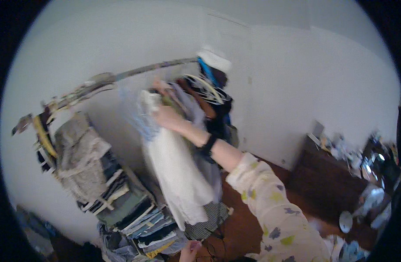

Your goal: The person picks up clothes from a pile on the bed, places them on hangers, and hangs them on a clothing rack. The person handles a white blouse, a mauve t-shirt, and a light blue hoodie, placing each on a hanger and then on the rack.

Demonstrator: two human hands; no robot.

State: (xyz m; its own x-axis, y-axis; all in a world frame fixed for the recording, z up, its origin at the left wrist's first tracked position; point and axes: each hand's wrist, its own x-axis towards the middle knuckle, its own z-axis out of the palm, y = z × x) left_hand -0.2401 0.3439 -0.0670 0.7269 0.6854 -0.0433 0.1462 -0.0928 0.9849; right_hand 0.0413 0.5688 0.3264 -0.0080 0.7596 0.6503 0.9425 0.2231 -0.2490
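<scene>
My right hand (168,118), with a black band on the wrist, reaches up to the clothes rack. Its fingers close on the upper part of a long white garment (174,163), which hangs down towards the floor; motion blur hides the exact grip. Pale blue clothes hangers (138,114) hang just left of this hand. Beyond it, several garments (195,101) crowd the right part of the rail (158,66). At the bottom edge, only part of my left hand (189,251) shows, low beside the folded clothes, and whether it holds anything is unclear.
Folded clothes (148,222) fill a tiered shelf below a hanging grey-beige garment (82,157). A striped grey fabric item (208,222) sits low near cables (217,249). At right stands a dark wooden cabinet (325,177) with cluttered items on top, near a white wall (285,82).
</scene>
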